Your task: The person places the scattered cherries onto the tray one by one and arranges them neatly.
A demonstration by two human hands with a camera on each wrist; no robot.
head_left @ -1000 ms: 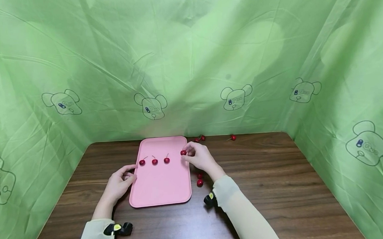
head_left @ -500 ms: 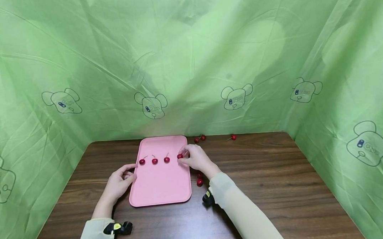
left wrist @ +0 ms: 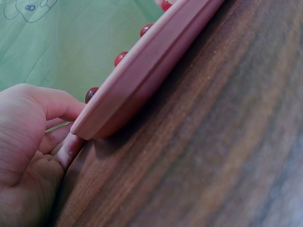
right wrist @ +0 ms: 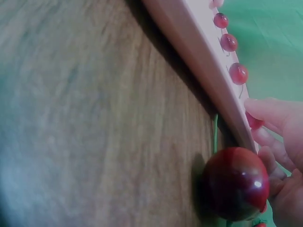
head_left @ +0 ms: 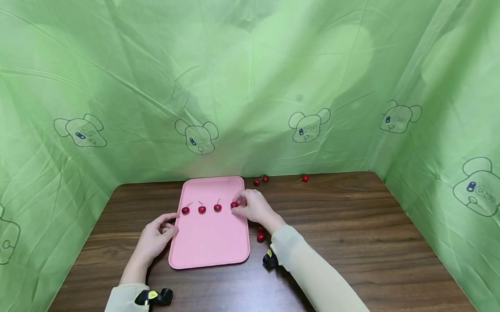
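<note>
A pink tray (head_left: pixel 212 250) lies on the dark wooden table. Three red cherries (head_left: pixel 201 209) sit in a row across its upper half. My right hand (head_left: pixel 240 205) pinches a fourth cherry (head_left: pixel 234 204) at the right end of that row, low on the tray. In the right wrist view that cherry (right wrist: pixel 254 122) shows under my fingertips (right wrist: pixel 274 113), just past the tray's rim (right wrist: pixel 199 52). My left hand (head_left: pixel 171 226) holds the tray's left edge. The left wrist view shows its thumb (left wrist: pixel 57 101) above the tray's rim (left wrist: pixel 142 71) and its fingers below.
Two loose cherries (head_left: pixel 260 237) lie beside the tray's right edge near my right wrist; one looms large (right wrist: pixel 234 183) in the right wrist view. Three more cherries (head_left: pixel 265 178) lie at the table's far edge. Green printed cloth (head_left: pixel 246 81) walls three sides.
My right hand has carried the cherry left and down, from the tray's right rim into line with the three others. The left hand has stayed on the tray's edge.
</note>
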